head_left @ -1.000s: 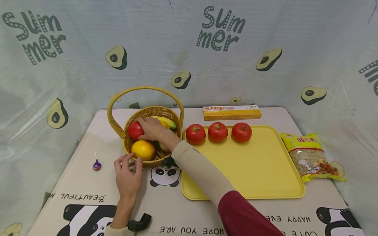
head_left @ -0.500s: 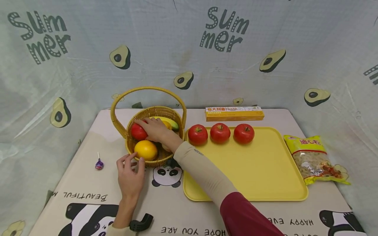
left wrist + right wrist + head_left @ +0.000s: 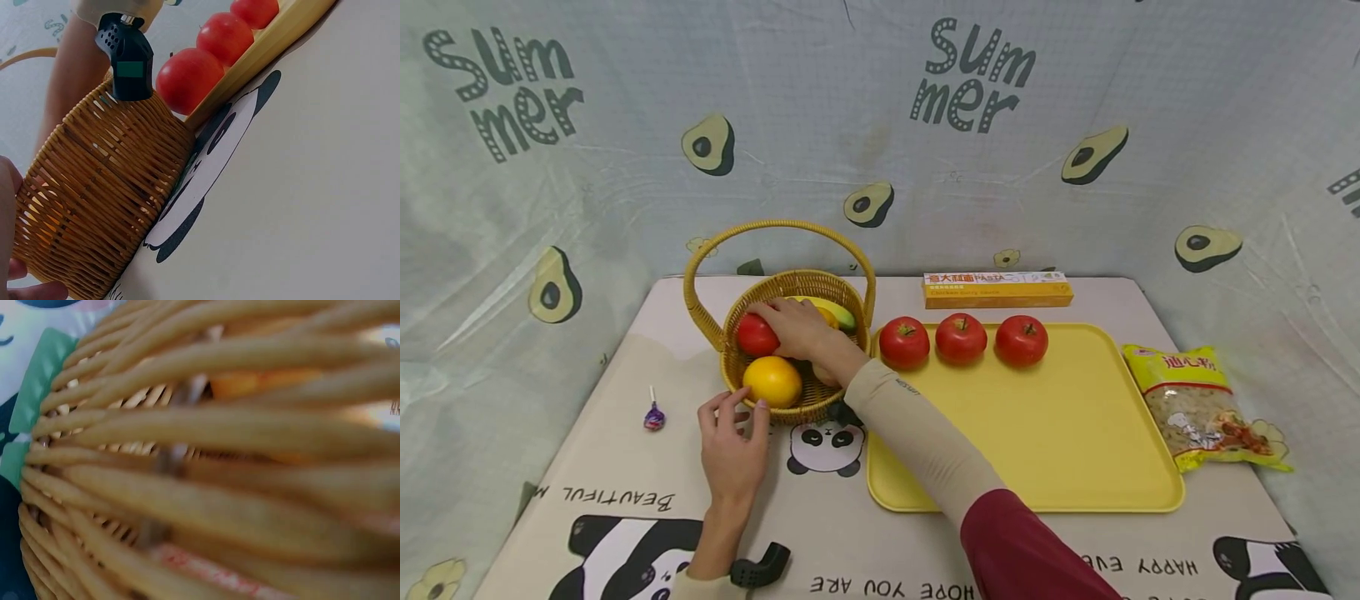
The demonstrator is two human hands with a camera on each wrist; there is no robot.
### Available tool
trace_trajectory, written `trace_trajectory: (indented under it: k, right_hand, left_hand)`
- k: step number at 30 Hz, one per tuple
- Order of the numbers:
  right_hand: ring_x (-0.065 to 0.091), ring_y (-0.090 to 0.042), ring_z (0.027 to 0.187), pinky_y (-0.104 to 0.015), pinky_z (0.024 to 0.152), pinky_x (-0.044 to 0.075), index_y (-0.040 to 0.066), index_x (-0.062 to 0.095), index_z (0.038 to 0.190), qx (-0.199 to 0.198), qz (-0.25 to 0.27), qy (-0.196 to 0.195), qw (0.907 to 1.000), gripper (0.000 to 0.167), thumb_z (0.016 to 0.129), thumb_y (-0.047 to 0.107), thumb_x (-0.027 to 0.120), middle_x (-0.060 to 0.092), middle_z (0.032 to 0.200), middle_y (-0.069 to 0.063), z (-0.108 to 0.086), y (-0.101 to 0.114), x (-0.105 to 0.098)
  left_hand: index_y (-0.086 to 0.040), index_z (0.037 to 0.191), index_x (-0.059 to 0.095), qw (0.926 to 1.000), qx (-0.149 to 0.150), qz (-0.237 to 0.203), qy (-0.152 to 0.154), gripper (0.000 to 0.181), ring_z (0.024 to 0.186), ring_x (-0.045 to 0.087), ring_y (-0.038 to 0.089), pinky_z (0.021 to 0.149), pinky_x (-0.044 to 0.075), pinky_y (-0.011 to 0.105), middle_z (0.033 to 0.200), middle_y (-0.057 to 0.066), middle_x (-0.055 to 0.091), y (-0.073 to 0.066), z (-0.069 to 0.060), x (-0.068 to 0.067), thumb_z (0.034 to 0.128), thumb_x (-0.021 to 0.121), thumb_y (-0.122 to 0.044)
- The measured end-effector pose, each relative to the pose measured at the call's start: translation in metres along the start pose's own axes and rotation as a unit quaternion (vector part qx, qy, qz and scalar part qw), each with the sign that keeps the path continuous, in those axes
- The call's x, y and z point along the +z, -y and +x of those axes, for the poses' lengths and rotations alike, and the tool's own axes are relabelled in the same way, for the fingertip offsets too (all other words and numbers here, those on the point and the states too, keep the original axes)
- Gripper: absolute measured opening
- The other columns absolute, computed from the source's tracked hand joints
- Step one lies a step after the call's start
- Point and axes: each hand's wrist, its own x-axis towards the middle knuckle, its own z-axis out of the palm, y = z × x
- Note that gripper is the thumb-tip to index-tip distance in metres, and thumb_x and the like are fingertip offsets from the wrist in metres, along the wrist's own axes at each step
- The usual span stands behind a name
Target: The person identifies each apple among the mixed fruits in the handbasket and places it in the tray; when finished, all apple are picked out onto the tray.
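Observation:
In the head view my right hand [image 3: 805, 333] reaches into the yellow wicker basket [image 3: 722, 379] and grips a red apple [image 3: 757, 335] at its left side. My left hand [image 3: 733, 450] holds the basket's front left rim with its fingertips, beside an orange-yellow round fruit [image 3: 772, 382]. A banana [image 3: 827, 311] lies at the back of the basket, and another fruit is partly hidden under my right wrist. In the left wrist view the basket's side [image 3: 106, 181] fills the left, with my fingertips [image 3: 37, 291] against it. Blurred wicker [image 3: 187, 437] covers the right wrist view.
Three red apples [image 3: 961, 338] sit along the back of a yellow tray [image 3: 1037, 442] right of the basket. A pasta box [image 3: 997, 292] lies behind it and a macaroni bag [image 3: 1202, 408] to its right. A lollipop [image 3: 654, 415] lies left of the basket.
The whole head view has shifted slightly, moving everything a little to the right. Both hands keep nearly the same places at the basket and the red apple.

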Motion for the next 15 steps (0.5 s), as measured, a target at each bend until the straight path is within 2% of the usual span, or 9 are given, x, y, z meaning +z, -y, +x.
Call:
trace_trajectory:
  k: [8,15]
  right_hand:
    - [0.040,-0.019,0.142,-0.047,0.120,0.026,0.032,0.027,0.153,0.004,0.005,0.005,1.0000,0.084,0.086,0.035,0.077,0.039,0.157,0.003,0.0007,-0.0032,0.0030]
    - [0.041,-0.019,0.142,-0.049,0.121,0.025,0.031,0.027,0.153,-0.011,0.012,-0.007,0.9998,0.084,0.086,0.034,0.078,0.039,0.157,0.002,0.0009,-0.0085,0.0048]
  left_hand:
    - [-0.004,0.125,0.063,1.0000,0.000,0.001,0.003,0.035,0.094,0.065,0.030,0.082,0.054,0.045,0.130,0.017,0.050,0.0000,-0.0001,-0.0002,0.0982,0.060,-0.027]
    - [-0.005,0.124,0.064,0.9999,-0.002,0.012,0.000,0.035,0.093,0.065,0.027,0.081,0.051,0.032,0.130,0.016,0.050,0.0001,-0.0002,-0.0005,0.0975,0.061,-0.028]
